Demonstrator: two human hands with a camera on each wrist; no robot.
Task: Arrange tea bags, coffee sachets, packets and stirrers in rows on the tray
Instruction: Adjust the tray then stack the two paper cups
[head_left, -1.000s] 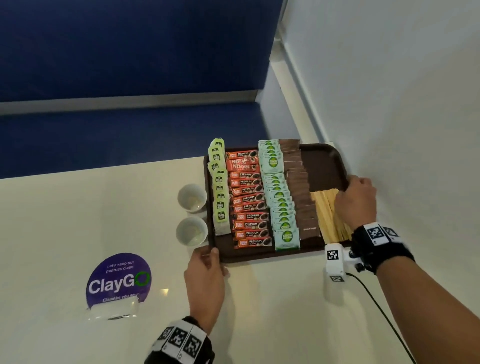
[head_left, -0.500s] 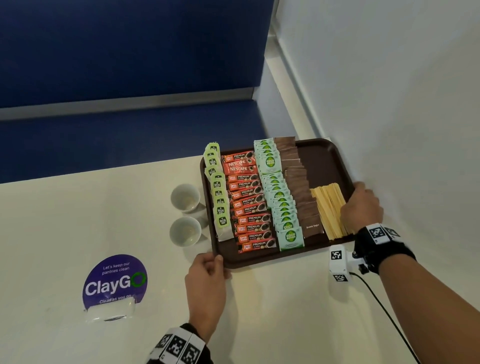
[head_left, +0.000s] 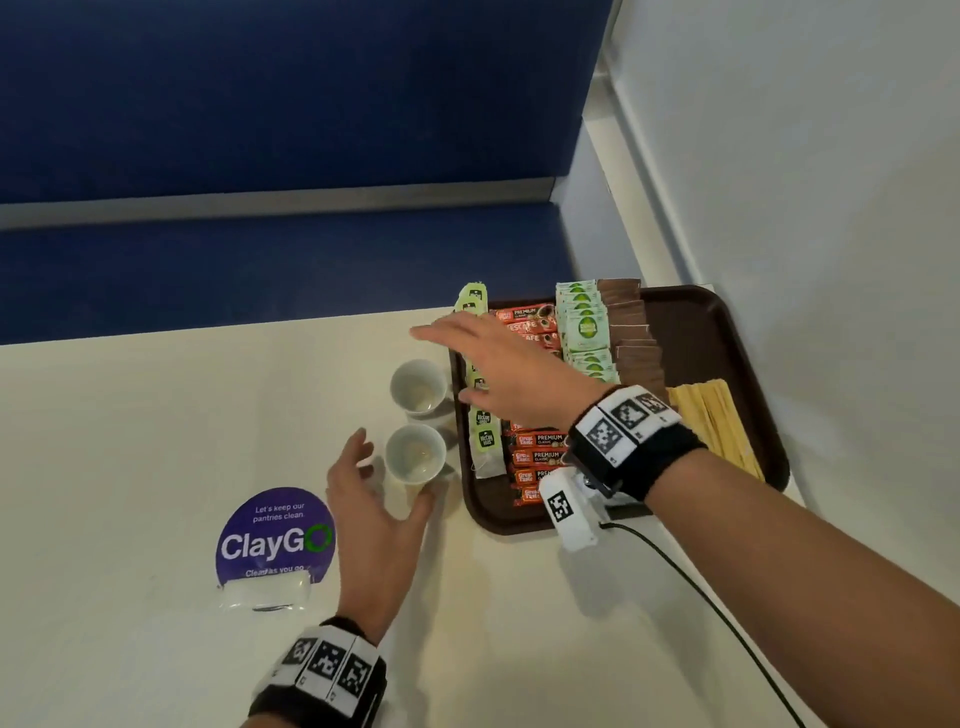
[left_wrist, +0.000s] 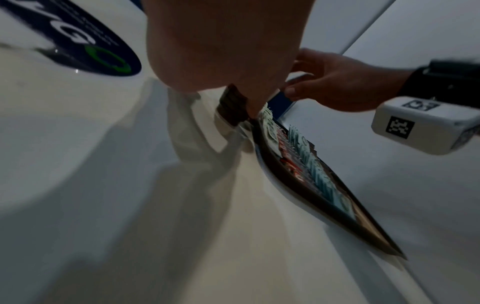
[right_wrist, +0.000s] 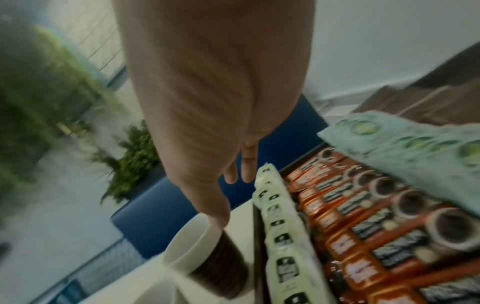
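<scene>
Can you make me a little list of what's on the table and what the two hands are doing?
tray: brown tray on the white table, by the wall
rows on tray: pale green tea bags, orange coffee sachets, mint green packets, brown packets, wooden stirrers
cups: two paper cups left of the tray, on the table
sticker: purple ClayGo sticker
left hand: open, fingers spread around the near cup
right hand: open, reaching over the tea bags toward the far cup
</scene>
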